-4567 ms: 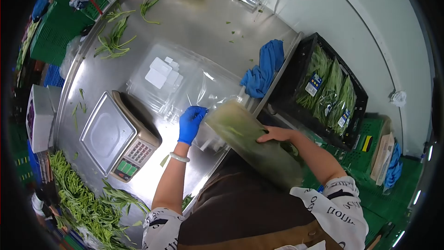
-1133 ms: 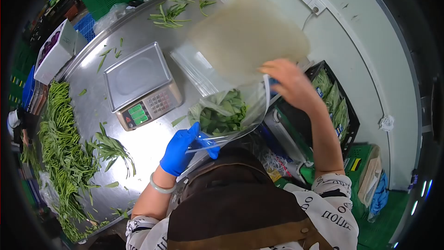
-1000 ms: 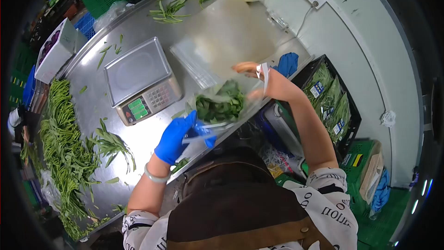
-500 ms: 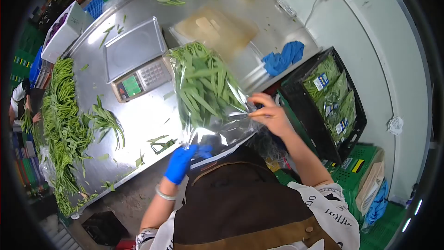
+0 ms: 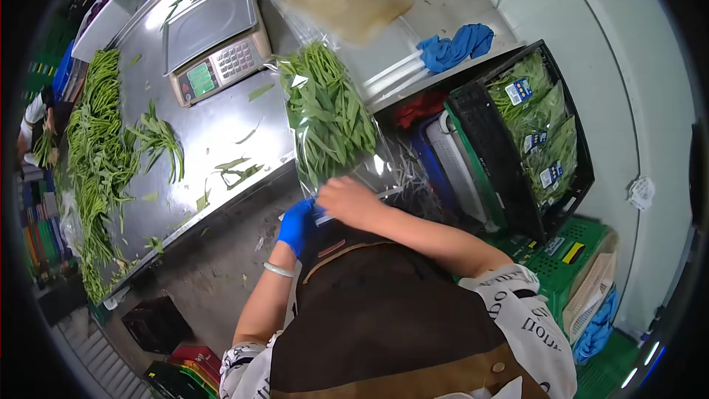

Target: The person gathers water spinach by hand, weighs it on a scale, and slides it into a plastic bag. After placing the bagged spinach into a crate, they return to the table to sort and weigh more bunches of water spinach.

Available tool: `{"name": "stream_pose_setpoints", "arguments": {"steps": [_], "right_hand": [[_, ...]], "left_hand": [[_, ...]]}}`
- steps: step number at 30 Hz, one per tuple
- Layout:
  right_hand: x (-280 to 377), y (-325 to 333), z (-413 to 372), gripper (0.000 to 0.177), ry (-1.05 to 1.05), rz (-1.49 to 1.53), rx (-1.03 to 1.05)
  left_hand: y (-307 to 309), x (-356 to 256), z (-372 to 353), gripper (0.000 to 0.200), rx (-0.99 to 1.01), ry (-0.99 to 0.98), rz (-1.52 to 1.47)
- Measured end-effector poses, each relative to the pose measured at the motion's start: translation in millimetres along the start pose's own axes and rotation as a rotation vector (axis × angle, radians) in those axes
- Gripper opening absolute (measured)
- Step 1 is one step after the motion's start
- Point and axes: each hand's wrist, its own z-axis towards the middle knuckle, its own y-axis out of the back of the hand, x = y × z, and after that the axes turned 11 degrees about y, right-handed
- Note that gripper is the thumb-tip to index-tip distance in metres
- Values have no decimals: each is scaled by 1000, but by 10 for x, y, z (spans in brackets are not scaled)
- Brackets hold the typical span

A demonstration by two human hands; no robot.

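Observation:
A clear plastic bag point(image 5: 380, 166) full of leafy green stems point(image 5: 329, 114) hangs partly over the table's front edge. My left hand point(image 5: 297, 227), in a blue glove, is closed on the bag's near edge. My bare right hand point(image 5: 347, 201) lies at the same edge, right beside the left, with its fingers curled onto the plastic. Part of the bag's mouth is hidden behind both hands. Left of the bag on the steel table point(image 5: 221, 133) stand a digital scale point(image 5: 236, 59) and a small bunch of greens point(image 5: 159, 140).
A long heap of greens point(image 5: 100, 148) lines the table's left side. At right, a black crate point(image 5: 480, 151) holds several labelled bags of greens point(image 5: 546, 140). A blue cloth point(image 5: 458, 48) and a stack of clear bags point(image 5: 347, 4) lie at the back. Another person point(image 5: 37, 122) stands far left.
My right hand has moved left from the bag's right corner to beside my left hand. The bag's near edge has been drawn together, and the bag has shifted toward the table's front edge.

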Motion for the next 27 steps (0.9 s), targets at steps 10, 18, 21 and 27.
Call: {"name": "stream_pose_setpoints", "arguments": {"steps": [10,18,21,27], "right_hand": [[140,-242,-293,7,202,1,181],[-214,-352,-2916,32,-557,-86,637],[-491,-18,-1974,41,-601,-276,408],[-923,105,-854,24,-17,-392,-46]], "left_hand": [[-83,-34,-120,24,-178,-3,-30],[358,-46,-93,32,-144,-246,355],[380,-53,-8,42,-593,-700,965],[148,-506,-50,50,-377,-1163,1802]]}}
